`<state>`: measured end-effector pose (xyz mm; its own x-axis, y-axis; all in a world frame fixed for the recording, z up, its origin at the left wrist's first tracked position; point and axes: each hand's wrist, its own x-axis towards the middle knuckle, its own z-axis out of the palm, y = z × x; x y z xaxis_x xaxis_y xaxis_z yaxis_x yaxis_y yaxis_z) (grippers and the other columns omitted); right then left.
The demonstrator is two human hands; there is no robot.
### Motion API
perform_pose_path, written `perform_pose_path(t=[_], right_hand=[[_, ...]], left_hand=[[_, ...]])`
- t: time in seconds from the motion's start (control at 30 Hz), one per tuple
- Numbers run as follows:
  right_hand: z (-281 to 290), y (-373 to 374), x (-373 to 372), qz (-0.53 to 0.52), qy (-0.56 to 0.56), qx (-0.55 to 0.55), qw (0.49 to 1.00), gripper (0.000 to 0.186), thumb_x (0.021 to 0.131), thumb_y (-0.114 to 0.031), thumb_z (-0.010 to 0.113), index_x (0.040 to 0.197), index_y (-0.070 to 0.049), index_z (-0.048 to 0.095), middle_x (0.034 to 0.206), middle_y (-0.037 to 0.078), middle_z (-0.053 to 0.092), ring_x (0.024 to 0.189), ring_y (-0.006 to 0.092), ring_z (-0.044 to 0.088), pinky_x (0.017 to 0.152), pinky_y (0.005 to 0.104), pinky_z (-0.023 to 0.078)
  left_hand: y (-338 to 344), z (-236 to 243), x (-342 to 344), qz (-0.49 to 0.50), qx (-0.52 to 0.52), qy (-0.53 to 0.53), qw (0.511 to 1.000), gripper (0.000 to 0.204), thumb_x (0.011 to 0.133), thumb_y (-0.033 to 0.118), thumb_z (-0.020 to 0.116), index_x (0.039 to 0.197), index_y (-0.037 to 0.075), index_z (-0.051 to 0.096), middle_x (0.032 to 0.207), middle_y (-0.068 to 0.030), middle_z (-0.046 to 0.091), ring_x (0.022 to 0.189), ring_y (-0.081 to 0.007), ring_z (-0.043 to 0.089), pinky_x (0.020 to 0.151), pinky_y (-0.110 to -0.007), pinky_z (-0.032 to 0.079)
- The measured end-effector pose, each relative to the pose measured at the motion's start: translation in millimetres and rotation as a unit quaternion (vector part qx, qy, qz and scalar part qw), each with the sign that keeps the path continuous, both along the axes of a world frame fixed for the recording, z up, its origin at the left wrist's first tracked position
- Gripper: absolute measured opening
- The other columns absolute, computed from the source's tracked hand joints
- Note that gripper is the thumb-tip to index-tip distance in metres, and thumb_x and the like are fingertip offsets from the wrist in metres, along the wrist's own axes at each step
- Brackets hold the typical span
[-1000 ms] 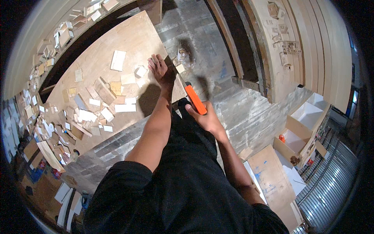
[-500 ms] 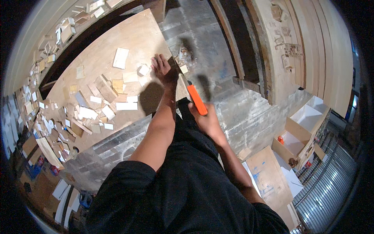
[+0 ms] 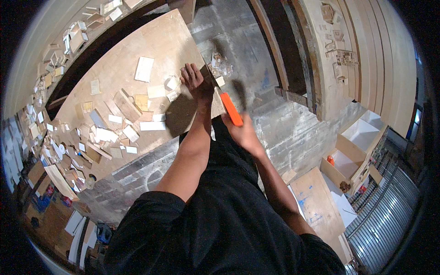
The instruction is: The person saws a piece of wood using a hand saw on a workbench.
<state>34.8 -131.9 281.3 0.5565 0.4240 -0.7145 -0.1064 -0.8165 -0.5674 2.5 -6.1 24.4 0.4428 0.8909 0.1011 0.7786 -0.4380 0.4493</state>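
My right hand (image 3: 243, 135) is closed round the orange handle of a handsaw (image 3: 231, 109). Its thin dark blade runs up and away along the right edge of a wide wooden board (image 3: 165, 41). On that board, close beside the blade, rests my left hand (image 3: 195, 81), its fingers slightly bent and apart. Whatever lies under the palm is hidden. A small pale wood block (image 3: 220, 81) shows just right of the blade; whether it is joined to anything under my hand I cannot tell.
Scattered wood offcuts (image 3: 123, 105) cover the board's left part. A small pile of scraps (image 3: 221, 62) lies on the grey floor (image 3: 256, 68) past the edge. Wooden benches stand left and right. Open drawers (image 3: 346, 160) and a plywood panel (image 3: 316, 201) are at the lower right.
The saw and my right hand have shifted slightly up and away, with more blade showing along the board's edge. My left hand stays at the same spot, fingers a little more bent.
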Motion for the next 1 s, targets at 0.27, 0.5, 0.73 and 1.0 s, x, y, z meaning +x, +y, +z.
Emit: perform_pose_path(t=[0.27,0.5,0.73,1.0], right_hand=[[-29.4,-10.4,1.7,0.003,-0.002,0.068,0.998,0.042,0.098,-0.031,0.064,0.075,0.003,0.057,0.062,0.002,0.049,0.064,0.0094,0.044,0.057,0.0348,0.042],[4.7,-27.1,0.4,0.012,0.009,0.077,0.997,0.045,0.097,-0.035,0.068,0.071,0.001,0.055,0.06,-0.002,0.047,0.062,0.0077,0.043,0.056,0.0311,0.04],[-34.6,1.4,32.5,-0.008,0.043,0.054,0.998,0.043,0.095,-0.029,0.067,0.069,0.003,0.055,0.055,0.004,0.047,0.057,0.0103,0.043,0.052,0.036,0.039],[19.7,-40.2,-1.9,0.033,0.031,0.068,0.997,0.031,0.094,-0.023,0.066,0.08,0.004,0.065,0.063,0.009,0.059,0.063,0.0117,0.053,0.059,0.0354,0.046]], left_hand=[[-2.4,-5.8,1.4,-0.007,0.022,0.036,0.999,0.067,0.09,0.031,0.057,0.146,-0.002,0.041,0.157,-0.0214,0.034,0.147,-0.0424,0.027,0.12,-0.058,0.018],[2.9,-11.2,3.4,0.017,0.028,-0.003,0.999,0.064,0.091,0.028,0.056,0.147,0.0,0.04,0.157,-0.0198,0.034,0.145,-0.0428,0.029,0.118,-0.059,0.019],[-8.4,0.4,1.7,0.001,0.019,0.039,0.999,0.069,0.088,0.03,0.057,0.147,0.0,0.041,0.157,-0.0193,0.036,0.146,-0.0407,0.03,0.12,-0.056,0.019],[-6.6,-1.8,-1.6,0.016,-0.003,0.1,0.995,0.065,0.089,0.026,0.056,0.148,0.004,0.042,0.16,-0.0156,0.033,0.149,-0.0373,0.026,0.121,-0.055,0.018]])
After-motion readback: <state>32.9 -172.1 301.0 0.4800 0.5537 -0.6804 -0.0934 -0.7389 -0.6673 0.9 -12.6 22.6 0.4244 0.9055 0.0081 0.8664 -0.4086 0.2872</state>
